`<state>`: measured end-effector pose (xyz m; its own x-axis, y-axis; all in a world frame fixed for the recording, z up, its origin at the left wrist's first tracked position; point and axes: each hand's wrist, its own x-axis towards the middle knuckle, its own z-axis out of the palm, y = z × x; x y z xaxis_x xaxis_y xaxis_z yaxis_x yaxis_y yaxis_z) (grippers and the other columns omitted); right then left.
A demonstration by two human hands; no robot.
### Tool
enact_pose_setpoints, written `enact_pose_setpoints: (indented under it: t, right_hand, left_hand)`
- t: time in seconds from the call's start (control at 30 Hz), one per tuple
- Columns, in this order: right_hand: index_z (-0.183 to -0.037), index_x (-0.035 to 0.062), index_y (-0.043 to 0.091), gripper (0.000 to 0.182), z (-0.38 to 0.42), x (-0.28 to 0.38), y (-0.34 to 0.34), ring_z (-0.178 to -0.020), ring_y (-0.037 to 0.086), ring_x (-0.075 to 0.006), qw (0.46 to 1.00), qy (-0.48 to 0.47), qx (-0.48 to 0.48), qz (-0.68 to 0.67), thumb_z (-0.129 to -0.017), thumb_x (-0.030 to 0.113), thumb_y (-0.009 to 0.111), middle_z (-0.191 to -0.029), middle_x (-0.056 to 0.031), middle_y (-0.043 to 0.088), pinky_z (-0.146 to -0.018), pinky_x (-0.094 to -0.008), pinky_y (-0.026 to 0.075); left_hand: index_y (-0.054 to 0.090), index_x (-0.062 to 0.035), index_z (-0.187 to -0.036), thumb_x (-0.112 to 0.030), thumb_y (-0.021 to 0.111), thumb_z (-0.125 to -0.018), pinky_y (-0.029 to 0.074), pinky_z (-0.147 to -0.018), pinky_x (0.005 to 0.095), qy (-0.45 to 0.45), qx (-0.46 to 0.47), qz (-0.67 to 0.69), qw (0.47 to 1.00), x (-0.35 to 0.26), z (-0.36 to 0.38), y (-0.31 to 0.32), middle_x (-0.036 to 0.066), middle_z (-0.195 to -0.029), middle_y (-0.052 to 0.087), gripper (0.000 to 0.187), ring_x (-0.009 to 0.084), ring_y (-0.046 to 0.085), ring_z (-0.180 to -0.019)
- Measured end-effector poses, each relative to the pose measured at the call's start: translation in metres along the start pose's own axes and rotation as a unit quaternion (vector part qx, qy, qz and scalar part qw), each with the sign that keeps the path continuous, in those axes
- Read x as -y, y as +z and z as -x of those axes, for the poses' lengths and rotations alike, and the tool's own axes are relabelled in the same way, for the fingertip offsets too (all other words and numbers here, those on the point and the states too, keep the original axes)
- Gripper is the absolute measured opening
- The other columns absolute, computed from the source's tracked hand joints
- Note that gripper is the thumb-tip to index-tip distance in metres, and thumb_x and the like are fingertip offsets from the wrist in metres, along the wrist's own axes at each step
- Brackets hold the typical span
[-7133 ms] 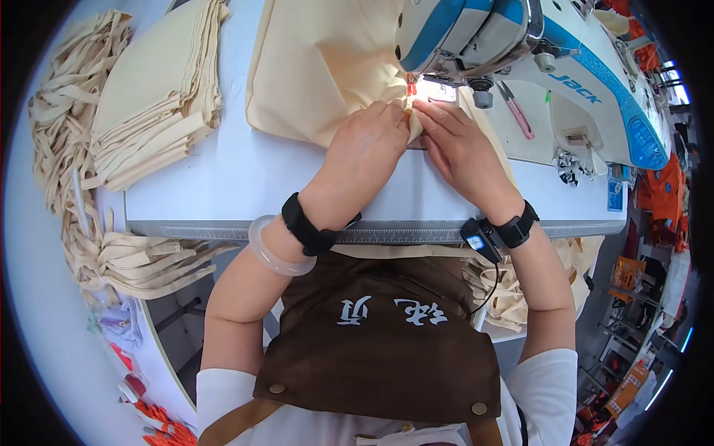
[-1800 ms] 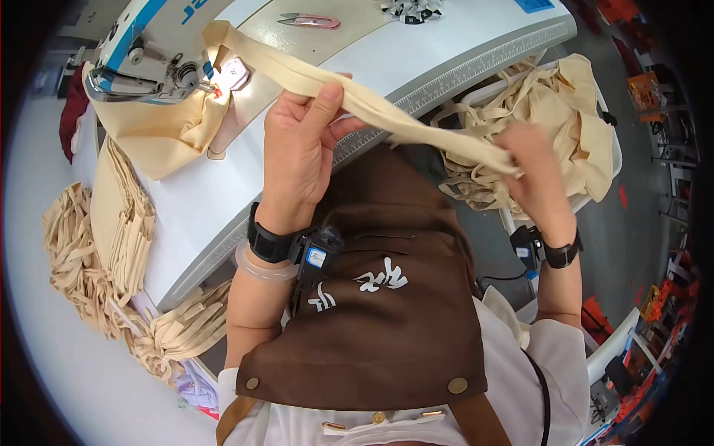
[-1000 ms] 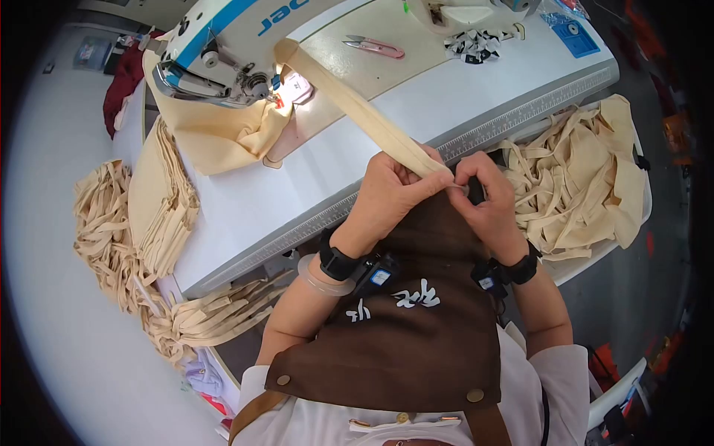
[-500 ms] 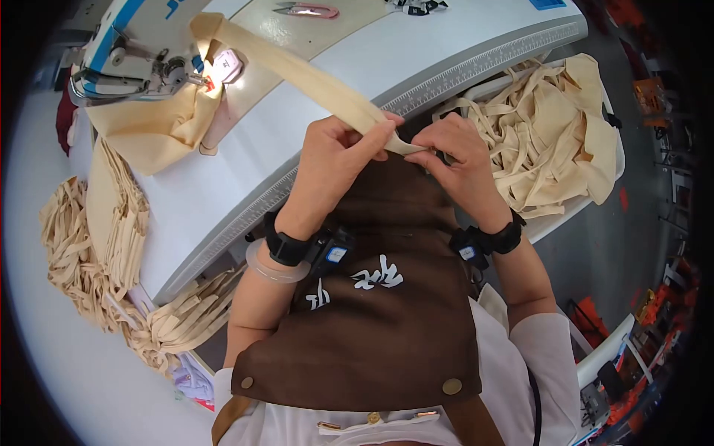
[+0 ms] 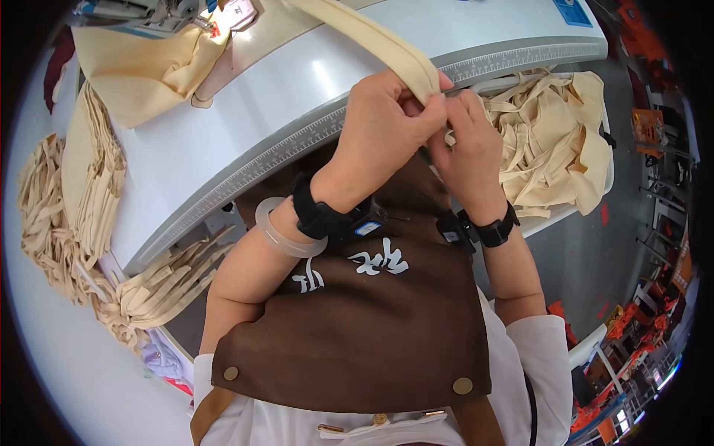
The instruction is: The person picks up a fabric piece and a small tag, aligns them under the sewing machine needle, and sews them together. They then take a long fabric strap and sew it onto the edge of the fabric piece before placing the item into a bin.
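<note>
A long cream fabric strap (image 5: 387, 46) runs from the sewing table down into my fingers at the table's front edge. My left hand (image 5: 390, 123) pinches the strap near its end, thumb on top. Close against it, my right hand (image 5: 470, 145) has its fingers curled together at the strap's end; the very tip is hidden between the two hands. At the upper left, a cream fabric panel (image 5: 149, 67) lies under the sewing machine (image 5: 160, 15), whose needle area is lit.
A ruler strip (image 5: 297, 137) follows the curved edge of the white table (image 5: 245, 97). To the right, a white bin (image 5: 611, 167) holds tangled cream straps (image 5: 550, 141). Stacked cream panels (image 5: 93, 171) and bundled straps (image 5: 44, 201) hang at the left.
Both hands have come together, the left shifting right along the strap to meet the right. The view has tilted, so the machine sits higher and the scissors have left the frame.
</note>
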<state>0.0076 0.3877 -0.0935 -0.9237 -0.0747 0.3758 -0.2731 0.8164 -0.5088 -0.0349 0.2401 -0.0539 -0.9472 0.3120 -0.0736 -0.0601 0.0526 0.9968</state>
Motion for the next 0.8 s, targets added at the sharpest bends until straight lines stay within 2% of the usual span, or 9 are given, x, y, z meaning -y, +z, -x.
enact_pose_setpoints:
  t: [0.13, 0.23, 0.3, 0.43, 0.5, 0.6, 0.7, 0.73, 0.8]
  right_hand:
    - [-0.102, 0.0053, 0.062, 0.016, 0.005, -0.013, 0.005, -0.073, 0.063, -0.0324, 0.995, 0.036, 0.049, 0.077, -0.087, 0.010, 0.066, -0.084, -0.0121, 0.057, -0.061, -0.0415, 0.050]
    - [-0.102, 0.0038, 0.064, 0.016, 0.007, -0.028, 0.005, -0.072, 0.063, -0.0329, 0.992, 0.055, 0.062, 0.093, -0.088, 0.012, 0.065, -0.088, -0.0139, 0.061, -0.062, -0.0415, 0.051]
    - [-0.105, 0.0033, 0.064, 0.017, 0.006, -0.025, -0.002, -0.073, 0.064, -0.0328, 0.992, 0.101, 0.061, 0.043, -0.088, 0.010, 0.065, -0.092, -0.0140, 0.063, -0.063, -0.0408, 0.051]
    - [-0.109, 0.0031, 0.065, 0.023, 0.011, -0.027, -0.010, -0.078, 0.065, -0.0321, 0.988, 0.136, 0.067, -0.027, -0.087, 0.004, 0.065, -0.100, -0.0139, 0.063, -0.065, -0.0397, 0.051]
    - [-0.111, 0.0039, 0.064, 0.026, 0.016, -0.030, -0.010, -0.079, 0.065, -0.0311, 0.992, 0.101, 0.054, -0.045, -0.085, 0.000, 0.065, -0.101, -0.0131, 0.062, -0.066, -0.0389, 0.052]
    - [-0.114, 0.0047, 0.063, 0.032, 0.023, -0.030, -0.009, -0.081, 0.065, -0.0301, 0.997, 0.064, 0.034, -0.040, -0.084, -0.005, 0.064, -0.103, -0.0129, 0.061, -0.067, -0.0378, 0.053]
    - [-0.112, 0.0033, 0.061, 0.035, 0.025, -0.028, -0.009, -0.078, 0.063, -0.0286, 0.999, 0.011, -0.022, -0.030, -0.080, -0.010, 0.065, -0.101, -0.0124, 0.061, -0.065, -0.0350, 0.051]
    - [-0.110, 0.0028, 0.061, 0.034, 0.026, -0.028, -0.008, -0.077, 0.062, -0.0282, 0.998, 0.003, -0.048, -0.042, -0.079, -0.011, 0.065, -0.100, -0.0123, 0.061, -0.065, -0.0344, 0.051]
    - [-0.101, 0.0037, 0.059, 0.033, 0.031, -0.037, -0.005, -0.074, 0.058, -0.0260, 0.993, -0.025, -0.104, -0.058, -0.074, -0.012, 0.069, -0.097, -0.0112, 0.062, -0.063, -0.0332, 0.047]
  left_hand:
    - [0.070, 0.0016, -0.107, -0.006, 0.065, -0.093, 0.048, -0.058, 0.0175, 0.023, -0.007, 0.013, 1.000, 0.004, -0.002, 0.002, 0.000, -0.079, 0.069, 0.017, 0.0004, 0.058, -0.066]
    - [0.070, 0.0019, -0.106, -0.006, 0.065, -0.094, 0.051, -0.060, 0.0184, 0.035, -0.009, 0.029, 0.999, 0.007, 0.000, 0.000, 0.002, -0.081, 0.070, 0.015, 0.0023, 0.061, -0.068]
    - [0.069, 0.0023, -0.105, -0.006, 0.066, -0.094, 0.053, -0.062, 0.0193, 0.061, -0.014, 0.031, 0.998, 0.010, 0.001, -0.002, 0.003, -0.084, 0.071, 0.014, 0.0043, 0.065, -0.071]
    - [0.067, 0.0025, -0.103, -0.002, 0.070, -0.091, 0.056, -0.066, 0.0207, 0.008, 0.035, 0.092, 0.995, 0.010, 0.009, -0.014, 0.007, -0.087, 0.072, 0.013, 0.0098, 0.070, -0.078]
    - [0.067, 0.0026, -0.102, 0.000, 0.072, -0.089, 0.057, -0.068, 0.0212, -0.024, 0.064, 0.126, 0.990, 0.010, 0.013, -0.019, 0.008, -0.088, 0.073, 0.014, 0.0118, 0.071, -0.080]
    - [0.067, 0.0028, -0.099, 0.001, 0.076, -0.086, 0.057, -0.069, 0.0214, -0.041, 0.071, 0.074, 0.994, 0.015, 0.019, -0.027, 0.009, -0.089, 0.073, 0.016, 0.0135, 0.072, -0.081]
    - [0.068, 0.0031, -0.096, 0.001, 0.078, -0.084, 0.057, -0.069, 0.0217, -0.018, 0.093, 0.098, 0.991, 0.020, 0.025, -0.033, 0.010, -0.088, 0.074, 0.016, 0.0140, 0.072, -0.079]
    - [0.069, 0.0030, -0.095, 0.004, 0.077, -0.084, 0.056, -0.073, 0.0227, -0.063, 0.104, 0.103, 0.987, 0.019, 0.026, -0.037, 0.010, -0.093, 0.073, 0.013, 0.0138, 0.070, -0.083]
    - [0.071, 0.0011, -0.094, 0.000, 0.077, -0.086, 0.050, -0.067, 0.0193, 0.002, 0.073, 0.157, 0.985, 0.027, 0.027, -0.033, 0.003, -0.093, 0.071, 0.010, 0.0060, 0.063, -0.077]
